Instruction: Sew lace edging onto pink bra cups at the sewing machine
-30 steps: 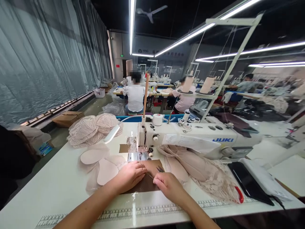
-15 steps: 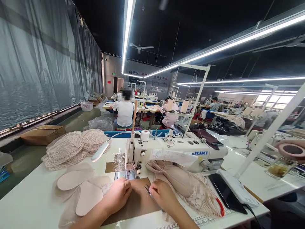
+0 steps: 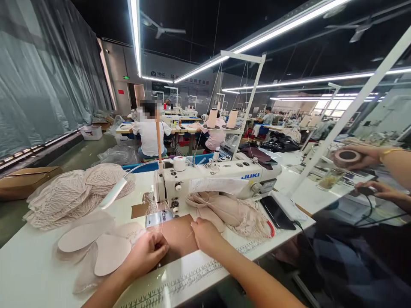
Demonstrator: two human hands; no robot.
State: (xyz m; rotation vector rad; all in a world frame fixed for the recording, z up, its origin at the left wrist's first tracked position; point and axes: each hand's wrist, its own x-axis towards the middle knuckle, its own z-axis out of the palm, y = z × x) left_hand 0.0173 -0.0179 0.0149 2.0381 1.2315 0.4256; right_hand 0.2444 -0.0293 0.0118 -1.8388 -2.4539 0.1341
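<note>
My left hand (image 3: 146, 254) rests on the white table (image 3: 41, 273) at the near edge of a brown patch (image 3: 176, 235). Its fingers are curled in, and what they hold is hidden. My right hand (image 3: 205, 234) is closed on the patch's right side, with a thin tip of small thread snips (image 3: 191, 234) poking out to its left. Both hands sit just in front of the needle plate (image 3: 157, 218) of a white JUKI sewing machine (image 3: 218, 179). Beige oval pads (image 3: 109, 259) lie beside my left hand.
A heap of beige lace pieces (image 3: 64, 192) is at the back left, and a beige lace garment (image 3: 231, 214) lies under the machine arm. A black tablet (image 3: 276, 211) lies to the right. A co-worker's hands (image 3: 356, 158) at the far right hold a tape roll (image 3: 346, 156). Other people sew at tables behind.
The view has swung up and to the right, bringing the co-worker's hands in. Both my hands stay in front of the needle; my left has pulled slightly back toward me.
</note>
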